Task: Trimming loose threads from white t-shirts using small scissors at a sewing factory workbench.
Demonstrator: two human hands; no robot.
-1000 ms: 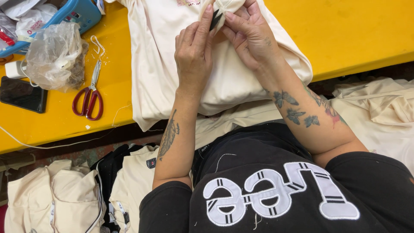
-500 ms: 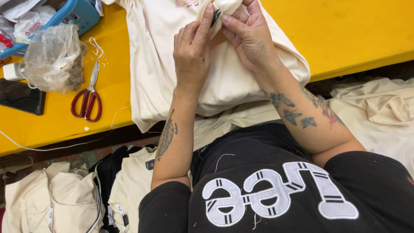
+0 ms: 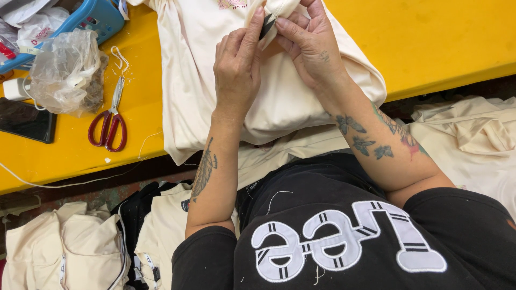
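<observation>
A cream garment (image 3: 204, 64) lies bunched on the yellow table (image 3: 441, 43), hanging over its near edge. My left hand (image 3: 236, 70) pinches a fold of the cream fabric at the top of the view. My right hand (image 3: 309, 43) meets it there, fingers closed on the same fold and on a small dark tag or label (image 3: 267, 24) between the fingertips. Both forearms reach up from my lap over the garment.
Red-handled scissors (image 3: 110, 121) lie on the table to the left. Beside them sit a crumpled clear plastic bag (image 3: 67, 70), a black phone (image 3: 24, 121) and a blue basket (image 3: 91, 16). More cream garments (image 3: 64, 247) lie piled below the table and at the right.
Both hands have shifted slightly up and right on the garment, still pinching the same fold; the dark tag shows between the fingertips again.
</observation>
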